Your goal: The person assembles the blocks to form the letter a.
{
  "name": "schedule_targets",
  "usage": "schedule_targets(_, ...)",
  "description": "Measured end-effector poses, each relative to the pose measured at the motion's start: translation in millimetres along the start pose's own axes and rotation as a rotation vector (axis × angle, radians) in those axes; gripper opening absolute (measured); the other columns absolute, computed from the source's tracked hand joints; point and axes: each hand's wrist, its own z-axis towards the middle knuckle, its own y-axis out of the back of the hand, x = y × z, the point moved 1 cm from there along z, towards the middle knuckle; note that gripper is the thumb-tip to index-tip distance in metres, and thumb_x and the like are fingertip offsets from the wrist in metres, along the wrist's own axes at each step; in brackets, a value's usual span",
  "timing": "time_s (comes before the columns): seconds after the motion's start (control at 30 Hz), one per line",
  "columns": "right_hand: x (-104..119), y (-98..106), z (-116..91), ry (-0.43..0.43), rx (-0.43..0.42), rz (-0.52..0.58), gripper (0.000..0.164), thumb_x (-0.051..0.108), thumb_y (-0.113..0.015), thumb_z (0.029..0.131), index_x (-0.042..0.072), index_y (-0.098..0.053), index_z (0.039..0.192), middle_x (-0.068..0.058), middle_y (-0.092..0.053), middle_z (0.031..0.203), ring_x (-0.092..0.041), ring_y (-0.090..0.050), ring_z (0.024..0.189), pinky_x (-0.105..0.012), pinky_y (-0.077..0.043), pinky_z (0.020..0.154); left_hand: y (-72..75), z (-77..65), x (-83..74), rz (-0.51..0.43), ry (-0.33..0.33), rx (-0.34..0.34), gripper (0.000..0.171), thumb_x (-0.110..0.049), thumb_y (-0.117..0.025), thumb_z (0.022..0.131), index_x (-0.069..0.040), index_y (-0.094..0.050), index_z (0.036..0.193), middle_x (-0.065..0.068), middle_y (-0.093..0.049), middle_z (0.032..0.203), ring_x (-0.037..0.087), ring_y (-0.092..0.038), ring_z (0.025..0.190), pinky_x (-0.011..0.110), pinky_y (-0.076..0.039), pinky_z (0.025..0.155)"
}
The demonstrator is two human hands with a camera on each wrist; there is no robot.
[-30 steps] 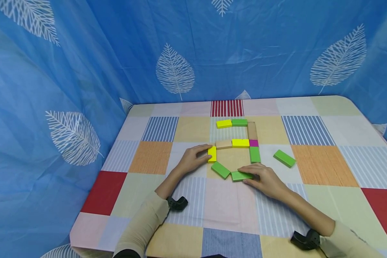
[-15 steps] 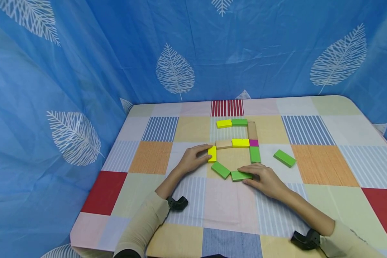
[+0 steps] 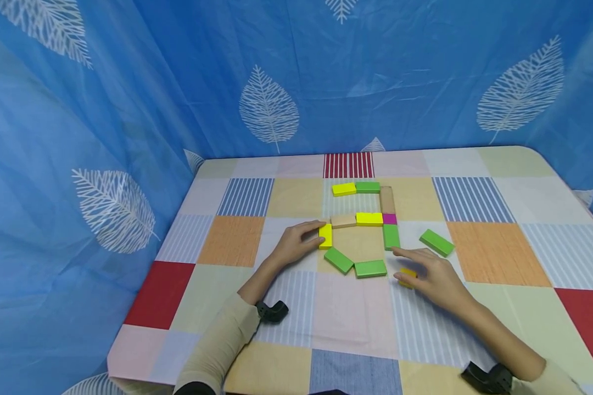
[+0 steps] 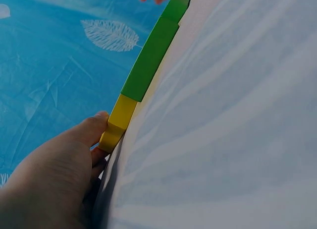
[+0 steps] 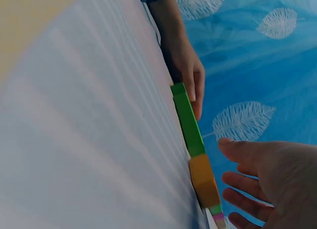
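In the head view my left hand (image 3: 298, 243) holds a yellow block (image 3: 325, 237) at the left side of a line of flat blocks, thumb and fingers against it. The left wrist view shows the thumb on that yellow block (image 4: 119, 121), with a green block (image 4: 151, 58) touching its end. My right hand (image 3: 437, 278) hovers with fingers spread beside a yellow-orange block (image 3: 407, 277), which the thumb partly hides. In the right wrist view this block (image 5: 204, 181) stands apart from the fingers (image 5: 246, 185). Left of it lies a green block (image 3: 370, 269), touching another slanted green block (image 3: 339, 260).
A wooden block (image 3: 343, 221), a second yellow block (image 3: 369, 219), a purple piece (image 3: 389, 219) and a green block (image 3: 391, 237) continue the outline. Farther back are another wooden block (image 3: 387, 200), green (image 3: 368, 187) and yellow (image 3: 343, 189) ones. A loose green block (image 3: 437, 242) lies right.
My right hand has let go of the front green block and moved right, uncovering that block and part of the yellow-orange block. The left hand has stayed in place.
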Motion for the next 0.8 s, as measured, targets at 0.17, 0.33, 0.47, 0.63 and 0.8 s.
schedule_targets(0.17,-5,10,-15,-0.05,-0.003,-0.049,0.051,0.021,-0.082,0.067,0.008,-0.065,0.114,-0.006,-0.066,0.108,-0.029,-0.056,0.103,-0.048,-0.045,0.081,-0.5,0.7,1.0,0.006,-0.006,-0.002,0.044,-0.034,-0.063,0.088,-0.017,-0.057,0.128,0.003,-0.054,0.13,0.015,-0.047,0.122,0.029,-0.034,0.103)
schedule_targets(0.33,-10,12,-25,-0.065,-0.008,-0.078,0.049,0.021,-0.083,0.066,0.009,-0.067,0.111,-0.005,-0.068,0.105,-0.028,-0.058,0.1,-0.036,-0.047,0.083,0.1,0.5,0.3,-0.002,-0.002,-0.01,0.044,-0.033,-0.063,0.088,-0.017,-0.057,0.128,0.004,-0.054,0.129,0.017,-0.047,0.121,0.031,-0.035,0.103)
schedule_targets(0.47,-13,10,-27,-0.068,-0.007,-0.089,0.044,0.022,-0.083,0.066,0.012,-0.069,0.106,0.0,-0.068,0.1,-0.023,-0.059,0.096,-0.021,-0.044,0.081,0.4,0.1,-0.1,-0.002,-0.003,-0.013,0.043,-0.033,-0.064,0.087,-0.017,-0.057,0.127,0.003,-0.054,0.129,0.016,-0.047,0.121,0.03,-0.035,0.103)
schedule_targets(0.63,-13,9,-28,-0.074,-0.014,-0.098,0.039,0.019,-0.084,0.064,0.013,-0.071,0.1,0.001,-0.069,0.095,-0.021,-0.06,0.092,-0.031,-0.046,0.076,-0.8,0.6,1.0,-0.004,-0.012,-0.012,0.043,-0.032,-0.064,0.087,-0.016,-0.057,0.127,0.003,-0.055,0.129,0.016,-0.047,0.122,0.03,-0.035,0.103)
schedule_targets(0.8,-11,10,-24,-0.102,-0.042,-0.075,0.037,0.016,-0.084,0.063,0.013,-0.072,0.098,0.001,-0.069,0.093,-0.022,-0.063,0.088,-0.028,-0.048,0.071,-2.1,1.3,2.8,-0.004,-0.005,-0.007,0.043,-0.033,-0.063,0.088,-0.017,-0.057,0.128,0.003,-0.054,0.129,0.016,-0.047,0.122,0.03,-0.034,0.103)
